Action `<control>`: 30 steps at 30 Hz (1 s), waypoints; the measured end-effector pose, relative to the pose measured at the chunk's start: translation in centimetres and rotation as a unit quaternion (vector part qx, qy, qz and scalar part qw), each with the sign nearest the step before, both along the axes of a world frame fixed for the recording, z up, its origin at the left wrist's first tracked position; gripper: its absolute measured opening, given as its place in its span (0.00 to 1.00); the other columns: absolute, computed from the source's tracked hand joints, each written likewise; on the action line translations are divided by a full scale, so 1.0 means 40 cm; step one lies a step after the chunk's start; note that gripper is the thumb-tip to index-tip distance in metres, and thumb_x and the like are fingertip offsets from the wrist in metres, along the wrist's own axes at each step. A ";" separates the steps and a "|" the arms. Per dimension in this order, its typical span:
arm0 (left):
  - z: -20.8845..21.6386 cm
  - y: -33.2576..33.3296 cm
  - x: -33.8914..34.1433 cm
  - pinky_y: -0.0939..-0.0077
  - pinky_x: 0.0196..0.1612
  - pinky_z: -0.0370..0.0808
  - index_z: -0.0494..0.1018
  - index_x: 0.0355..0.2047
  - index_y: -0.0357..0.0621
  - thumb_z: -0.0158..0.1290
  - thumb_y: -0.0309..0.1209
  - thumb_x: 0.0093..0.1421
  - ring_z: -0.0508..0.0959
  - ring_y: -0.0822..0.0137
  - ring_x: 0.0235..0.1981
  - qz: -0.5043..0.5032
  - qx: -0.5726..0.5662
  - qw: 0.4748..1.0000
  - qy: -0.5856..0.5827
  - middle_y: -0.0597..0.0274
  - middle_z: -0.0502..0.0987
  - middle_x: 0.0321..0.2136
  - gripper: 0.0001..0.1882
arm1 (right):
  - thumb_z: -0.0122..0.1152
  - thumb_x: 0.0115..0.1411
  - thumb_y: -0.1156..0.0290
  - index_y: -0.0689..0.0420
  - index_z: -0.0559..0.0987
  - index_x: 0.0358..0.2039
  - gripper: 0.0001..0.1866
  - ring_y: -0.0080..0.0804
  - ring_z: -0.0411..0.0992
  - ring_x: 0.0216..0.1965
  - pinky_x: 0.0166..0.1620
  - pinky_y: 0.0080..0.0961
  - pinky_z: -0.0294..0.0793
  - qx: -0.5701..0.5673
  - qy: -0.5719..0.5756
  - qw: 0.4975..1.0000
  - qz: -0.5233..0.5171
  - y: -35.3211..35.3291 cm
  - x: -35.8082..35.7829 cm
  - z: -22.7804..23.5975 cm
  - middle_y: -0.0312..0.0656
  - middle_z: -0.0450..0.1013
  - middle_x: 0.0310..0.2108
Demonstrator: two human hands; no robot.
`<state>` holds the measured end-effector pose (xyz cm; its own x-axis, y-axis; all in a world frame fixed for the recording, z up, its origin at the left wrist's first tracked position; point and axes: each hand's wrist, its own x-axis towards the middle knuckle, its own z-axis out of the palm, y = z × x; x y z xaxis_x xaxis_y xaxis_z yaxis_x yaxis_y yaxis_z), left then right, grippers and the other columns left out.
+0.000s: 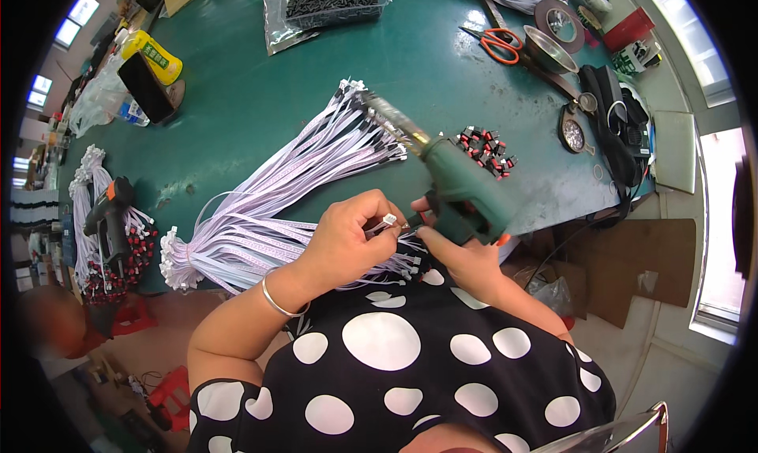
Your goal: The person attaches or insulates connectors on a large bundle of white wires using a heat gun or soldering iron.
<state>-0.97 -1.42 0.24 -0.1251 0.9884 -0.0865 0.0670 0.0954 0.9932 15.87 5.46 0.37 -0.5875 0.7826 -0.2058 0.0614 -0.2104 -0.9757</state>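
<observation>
Head view: left hand bent at the wrist, forearm rising from the lower edge, fingers curled shut, pinching a thin white wire with a small white connector at its tip. Right hand wrapped closed around the grip of a green heat gun, its metal nozzle aimed away over a fanned bundle of white wires lying on the green tabletop. Connector held just beside the gun's grip, above the tabletop's near edge.

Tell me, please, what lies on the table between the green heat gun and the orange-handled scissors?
In the head view, a small heap of red-and-black connectors lies between the heat gun and the scissors.
</observation>
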 end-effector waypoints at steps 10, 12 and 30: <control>-0.010 -0.011 -0.026 0.89 0.30 0.68 0.67 0.32 0.38 0.50 0.16 0.54 0.68 0.80 0.27 -0.021 0.028 0.998 -0.045 0.62 0.68 0.34 0.06 | 0.57 0.52 0.78 0.60 0.71 0.34 0.08 0.14 0.64 0.23 0.25 0.12 0.63 -0.011 -0.002 0.999 -0.042 -0.008 -0.006 0.014 0.32 0.68 0.29; -0.008 -0.012 -0.027 0.89 0.31 0.67 0.67 0.32 0.38 0.50 0.15 0.53 0.68 0.80 0.28 -0.031 0.041 0.998 -0.046 0.63 0.68 0.34 0.08 | 0.56 0.52 0.78 0.59 0.71 0.34 0.08 0.14 0.64 0.23 0.24 0.12 0.63 0.000 -0.005 0.999 -0.051 -0.010 -0.007 0.011 0.32 0.68 0.28; 0.016 -0.003 0.014 0.80 0.36 0.72 0.65 0.45 0.40 0.59 0.19 0.47 0.77 0.72 0.30 0.020 0.012 1.000 0.007 0.61 0.76 0.28 0.24 | 0.57 0.53 0.78 0.61 0.70 0.40 0.13 0.19 0.69 0.32 0.33 0.16 0.70 0.001 0.098 0.993 -0.063 -0.011 0.021 -0.024 0.37 0.70 0.35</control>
<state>-0.40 -1.53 0.88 -0.1658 0.9843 -0.0608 0.0782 0.0746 0.9941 16.72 5.02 -0.58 -0.5142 0.8523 -0.0959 -0.1561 -0.2030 -0.9667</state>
